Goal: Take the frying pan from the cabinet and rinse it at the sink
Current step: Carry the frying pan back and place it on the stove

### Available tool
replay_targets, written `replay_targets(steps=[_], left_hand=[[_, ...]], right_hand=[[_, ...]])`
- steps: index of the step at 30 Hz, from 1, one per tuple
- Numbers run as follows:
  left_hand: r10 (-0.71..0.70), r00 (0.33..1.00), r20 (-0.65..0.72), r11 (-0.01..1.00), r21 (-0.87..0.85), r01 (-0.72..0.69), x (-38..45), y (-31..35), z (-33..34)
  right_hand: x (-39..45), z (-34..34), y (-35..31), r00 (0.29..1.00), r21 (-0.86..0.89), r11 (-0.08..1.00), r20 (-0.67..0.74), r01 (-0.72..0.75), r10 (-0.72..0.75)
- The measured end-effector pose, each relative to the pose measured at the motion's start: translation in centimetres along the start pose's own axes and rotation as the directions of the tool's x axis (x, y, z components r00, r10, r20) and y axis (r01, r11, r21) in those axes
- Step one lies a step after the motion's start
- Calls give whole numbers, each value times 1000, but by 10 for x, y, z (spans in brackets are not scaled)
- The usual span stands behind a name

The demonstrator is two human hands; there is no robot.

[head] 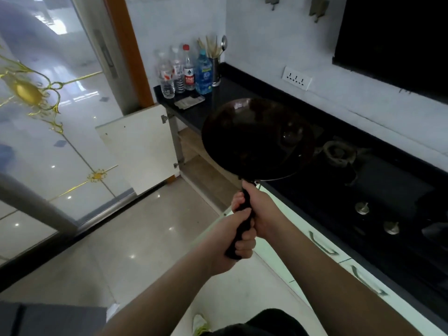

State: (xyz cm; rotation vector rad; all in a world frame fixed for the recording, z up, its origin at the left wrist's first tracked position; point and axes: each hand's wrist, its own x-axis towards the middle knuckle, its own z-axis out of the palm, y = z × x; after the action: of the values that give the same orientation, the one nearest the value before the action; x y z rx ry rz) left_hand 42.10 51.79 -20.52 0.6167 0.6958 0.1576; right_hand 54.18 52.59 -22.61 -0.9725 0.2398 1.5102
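Note:
A dark round frying pan [257, 139] hangs in the air in front of me, its bowl tilted toward me, above the counter edge and the open cabinet [203, 161]. Its black handle runs down into both hands. My right hand [260, 212] grips the handle higher up, nearer the bowl. My left hand [232, 241] grips the handle's lower end. The white cabinet door [140, 146] stands swung open to the left. No sink is in view.
A black counter [225, 98] runs along the right wall with a gas hob [339, 151] and two knobs [375, 217]. Bottles [186, 71] and a utensil holder [215, 69] stand in the far corner. A glass sliding door [48, 105] fills the left; tiled floor lies below.

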Motion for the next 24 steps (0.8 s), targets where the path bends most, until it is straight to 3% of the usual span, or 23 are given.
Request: replay_targets(steps=[16,24], left_hand=[[-148,988,42,987,68,145,115,87,-8],[-174,985,15,982,72,173,187,131,9]], right_hand=[[87,8,-89,999,138,990,-26,34,-30],[133,7,-158,1000,19,999,-5,30,-30]])
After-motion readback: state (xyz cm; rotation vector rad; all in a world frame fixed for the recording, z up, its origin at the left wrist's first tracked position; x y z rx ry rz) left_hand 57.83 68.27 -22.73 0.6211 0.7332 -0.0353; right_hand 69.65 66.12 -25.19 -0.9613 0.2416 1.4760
